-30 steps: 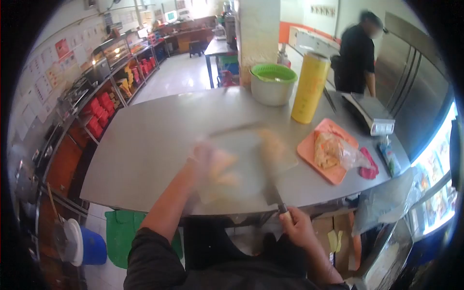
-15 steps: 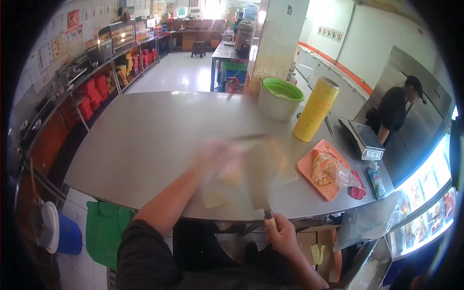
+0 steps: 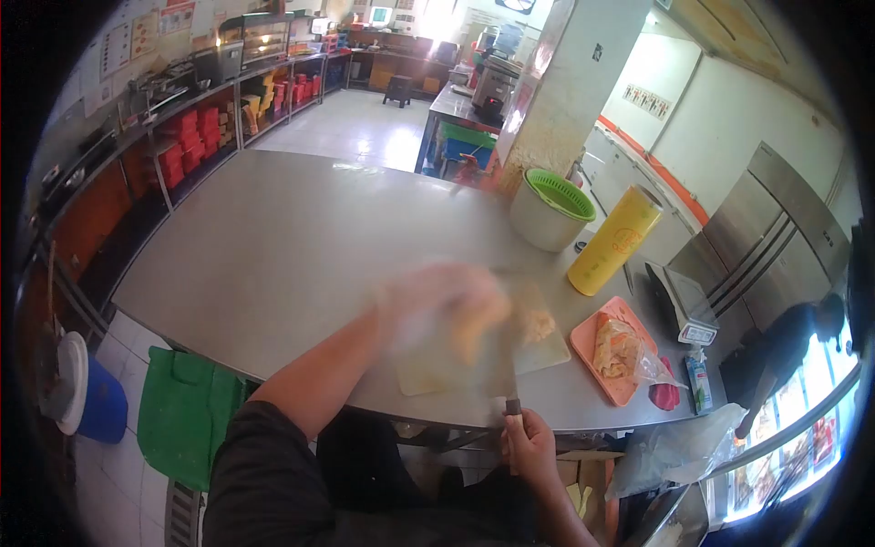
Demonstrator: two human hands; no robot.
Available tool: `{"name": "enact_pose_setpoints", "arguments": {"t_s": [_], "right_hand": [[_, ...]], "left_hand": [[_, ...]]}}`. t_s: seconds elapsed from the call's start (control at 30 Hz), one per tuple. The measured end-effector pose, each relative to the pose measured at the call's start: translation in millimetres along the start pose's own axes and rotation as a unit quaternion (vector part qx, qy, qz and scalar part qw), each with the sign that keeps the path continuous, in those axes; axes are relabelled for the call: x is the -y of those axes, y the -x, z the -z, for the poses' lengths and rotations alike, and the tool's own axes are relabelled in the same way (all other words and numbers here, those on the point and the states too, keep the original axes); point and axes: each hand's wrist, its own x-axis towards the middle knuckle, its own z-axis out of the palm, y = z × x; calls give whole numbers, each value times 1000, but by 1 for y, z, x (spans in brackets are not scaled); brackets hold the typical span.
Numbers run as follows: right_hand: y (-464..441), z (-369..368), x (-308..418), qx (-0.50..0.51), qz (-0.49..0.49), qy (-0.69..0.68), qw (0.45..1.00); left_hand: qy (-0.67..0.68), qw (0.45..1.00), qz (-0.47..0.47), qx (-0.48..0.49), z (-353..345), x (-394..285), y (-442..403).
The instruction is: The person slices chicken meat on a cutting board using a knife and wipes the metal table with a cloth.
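Note:
My right hand is closed around the handle of a knife, whose blade points away from me over the cutting board and is blurred. My left hand reaches across the pale cutting board, smeared by motion. An orange-yellow piece of food shows just under its fingers, left of the blade; whether the fingers grip it is unclear. More pale orange food lies on the board to the right of the blade.
To the right are a pink tray with bagged food, a scale, a yellow roll and a pot with a green basket. A green bin stands at the table's left. A person bends at the far right.
My left hand has moved right, closer to the blade, and an orange piece now shows beneath it. The view has tilted. The other person has moved right and bent lower.

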Motion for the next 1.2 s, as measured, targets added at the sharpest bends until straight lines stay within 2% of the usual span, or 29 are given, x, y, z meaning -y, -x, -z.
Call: {"name": "enact_pose_setpoints", "arguments": {"t_s": [0.07, 0.13, 0.17, 0.23, 0.27, 0.33, 0.37, 0.43, 0.47, 0.53, 0.57, 0.63, 0.67, 0.73, 0.77, 0.83, 0.87, 0.93, 1.0, 1.03, 1.1, 1.2], "right_hand": [[1, 1, 3, -8, 1, 8, 1000], [2, 3, 7, -9, -3, -39, 999], [1, 3, 11, -9, -4, -40, 999], [5, 7, 17, 6, 3, -60, 998], [8, 10, 15, 2, 1, -65, 998], [5, 14, 10, 2, 25, -70, 997], [7, 15, 13, -2, 33, -81, 996], [14, 17, 18, -11, 10, -93, 996], [15, 20, 18, -15, 15, -105, 994], [18, 28, 16, -15, 32, -79, 996], [20, 31, 17, -18, 31, -92, 995], [24, 38, 17, -33, 4, -99, 995], [24, 41, 11, -32, 17, -100, 994], [23, 48, 4, -36, 26, -105, 993], [24, 49, 3, -40, 36, -104, 993], [28, 52, 9, -53, 29, -112, 992], [30, 55, 12, -48, 29, -95, 994], [33, 60, 19, -47, 25, -85, 995], [35, 67, 28, -20, 7, 124, 992], [37, 67, 33, -21, 0, 121, 992], [39, 61, 42, 1, 88, 238, 967], [35, 52, 54, 44, 64, 261, 962]], "left_hand": [[-28, 998, -29, -47, -1, 11, -1], [-42, 996, -43, -72, 2, 20, -3], [-153, 985, 42, -67, 8, 24, -6], [-260, 956, 127, -53, 14, 31, -8], [-325, 936, -15, -137, 18, 33, -7], [-386, 883, -169, -206, 39, 51, -12], [-524, 821, -148, -171, 60, 90, -22], [-656, 732, -135, -128, 68, 94, -34], [-619, 778, -65, -92, 62, 74, -33], [-583, 811, 5, -46, 49, 32, -31], [-602, 798, 3, -11, 38, 5, -29], [-625, 781, 6, 27, 34, -4, -34], [-578, 812, 5, 81, 33, -2, -41], [-528, 838, 4, 138, 19, 0, -45], [-434, 898, -20, 67, 1, -6, -39], [-334, 942, -44, 1, -26, -9, -42], [-498, 864, -5, 73, -35, 1, -50], [-643, 750, 32, 148, -48, 19, -53], [-656, 748, 100, -31, -61, 36, -41], [-655, 748, 102, -25, -61, 39, -39], [-711, 693, 34, 115, -53, 43, -39], [-738, 662, 48, 120, -55, 29, -34]]}}
